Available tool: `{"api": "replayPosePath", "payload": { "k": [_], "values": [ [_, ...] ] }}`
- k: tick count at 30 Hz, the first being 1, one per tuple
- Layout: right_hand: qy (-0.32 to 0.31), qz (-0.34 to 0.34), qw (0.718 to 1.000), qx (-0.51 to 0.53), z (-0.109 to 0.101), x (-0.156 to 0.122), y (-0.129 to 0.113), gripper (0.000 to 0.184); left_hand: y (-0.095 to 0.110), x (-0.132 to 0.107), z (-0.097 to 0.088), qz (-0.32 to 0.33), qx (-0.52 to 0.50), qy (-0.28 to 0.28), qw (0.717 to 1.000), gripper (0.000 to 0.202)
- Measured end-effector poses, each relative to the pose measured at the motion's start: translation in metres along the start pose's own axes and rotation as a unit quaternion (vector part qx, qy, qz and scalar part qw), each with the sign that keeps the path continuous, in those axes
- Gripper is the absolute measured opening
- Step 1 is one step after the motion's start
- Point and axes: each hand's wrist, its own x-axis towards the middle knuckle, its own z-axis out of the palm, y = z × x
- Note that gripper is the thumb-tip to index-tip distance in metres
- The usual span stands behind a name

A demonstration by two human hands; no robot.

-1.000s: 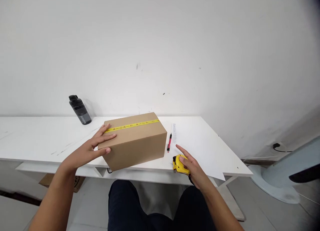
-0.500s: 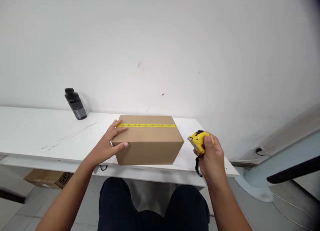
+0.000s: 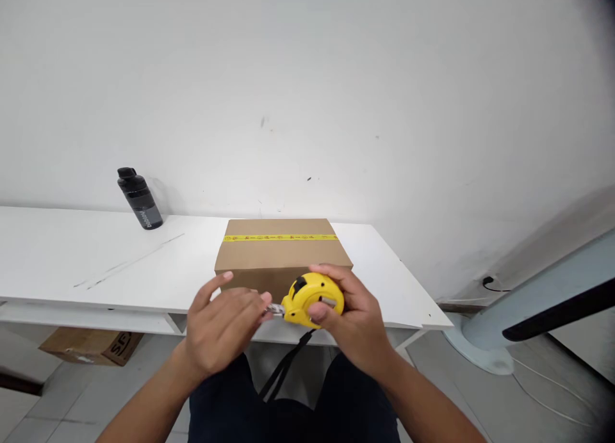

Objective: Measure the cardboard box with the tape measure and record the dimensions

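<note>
A yellow tape measure [image 3: 314, 297] with a black button is gripped in my right hand [image 3: 358, 315], in front of the cardboard box. Its black wrist strap [image 3: 287, 366] hangs down between my knees. My left hand [image 3: 223, 328] pinches the end of the measure's blade [image 3: 275, 309], a short length of which shows outside the case. The closed brown cardboard box [image 3: 283, 254] lies on the white table [image 3: 202, 251], with a strip of yellow printed tape [image 3: 283, 237] across its top. My hands and the tape measure cover part of its front face.
A dark water bottle [image 3: 140, 198] stands at the back left of the table, near the white wall [image 3: 307, 97]. Another cardboard box [image 3: 91, 346] is on the floor under the table. A pale column with a round base [image 3: 490, 350] and cables stand at the right.
My left hand has let go of the cardboard box and taken the blade's end. My right hand has brought the tape measure leftward in front of the box.
</note>
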Motion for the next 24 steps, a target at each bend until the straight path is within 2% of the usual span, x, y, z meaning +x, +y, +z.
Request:
{"api": "replayPosePath", "payload": {
  "k": [5,7,10,12,15,18,24],
  "values": [
    [0.116,-0.078,0.990,-0.029,-0.037,0.041,0.027,0.056,-0.058,-0.026,0.004,-0.095,0.098,0.037,0.990,0.025],
    [0.169,-0.115,0.977,-0.051,-0.058,0.058,0.047,0.062,-0.082,-0.038,0.008,-0.096,0.142,0.038,0.984,0.024],
    [0.220,-0.106,0.967,-0.073,-0.087,0.073,0.076,0.066,-0.106,-0.051,0.010,-0.061,0.179,0.027,0.982,0.030],
    [0.234,-0.108,0.962,-0.090,-0.101,0.072,0.090,0.068,-0.110,-0.055,0.008,-0.032,0.178,0.020,0.983,0.039],
    [0.237,-0.131,0.956,-0.112,-0.110,0.065,0.101,0.070,-0.109,-0.058,0.004,-0.004,0.153,0.002,0.988,0.051],
    [0.229,-0.148,0.954,-0.125,-0.111,0.064,0.101,0.068,-0.108,-0.059,0.001,0.003,0.127,-0.038,0.991,0.048],
    [0.187,-0.122,0.968,-0.116,-0.114,0.072,0.099,0.064,-0.113,-0.053,-0.005,0.003,0.124,-0.086,0.988,0.035]
  ]
}}
